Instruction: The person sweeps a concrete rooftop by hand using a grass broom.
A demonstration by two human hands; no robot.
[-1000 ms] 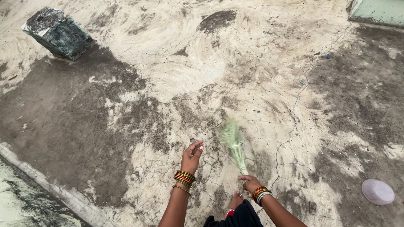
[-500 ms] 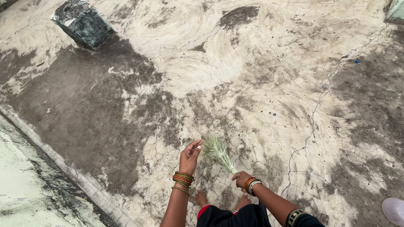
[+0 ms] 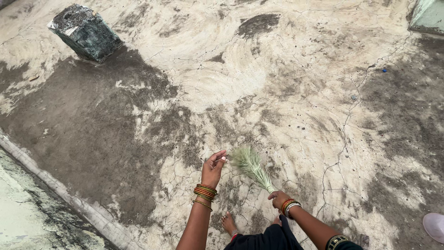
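Note:
My right hand [image 3: 277, 199] grips the handle end of a short pale-green grass broom [image 3: 252, 166], whose bristles fan out up and to the left over the cracked, dusty concrete floor [image 3: 286, 92]. My left hand [image 3: 212, 169] hovers just left of the bristles, fingers loosely curled and apart, holding nothing. Both wrists carry stacks of orange, green and gold bangles. A bare foot [image 3: 228, 223] and dark clothing show at the bottom edge between my arms.
A dark green stone block [image 3: 84, 32] stands at the upper left. A raised concrete kerb [image 3: 60, 192] runs diagonally along the lower left. A white bowl-like object [image 3: 434, 227] lies at the right edge. A pale green slab corner [image 3: 428, 16] is at top right.
The broom has swept left, then back a little right. My right hand shifted slightly with it. The left hand stayed raised beside the bristles. The view moved a little.

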